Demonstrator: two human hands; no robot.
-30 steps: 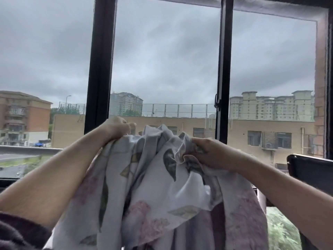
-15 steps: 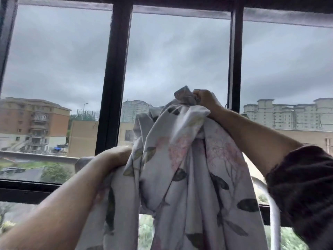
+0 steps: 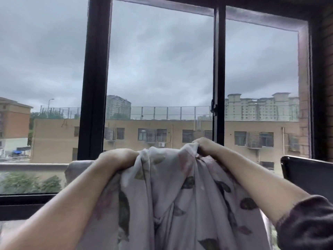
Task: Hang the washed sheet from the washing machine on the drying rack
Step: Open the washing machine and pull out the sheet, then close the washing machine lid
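Observation:
The washed sheet [image 3: 173, 195], pale lilac with dark leaf and pink flower prints, hangs bunched in front of me between my raised arms. My left hand [image 3: 119, 157] grips a fold of its top edge at the left. My right hand [image 3: 207, 146] grips the top edge at the right, slightly higher. Both fists are at about sill height before the window. More of the same cloth [image 3: 77, 170] shows behind my left forearm. What the sheet lies over is hidden by the cloth itself.
A large black-framed window [image 3: 95, 78] fills the view, with a grey sky and buildings outside. A dark flat object [image 3: 306, 174] stands at the right edge. A brick wall [image 3: 326, 87] closes the right side. The black window sill [image 3: 27, 199] runs along the lower left.
My right hand has come down from its raised position to the level of my left hand, bringing the sheet's top edge with it. The view has shifted slightly.

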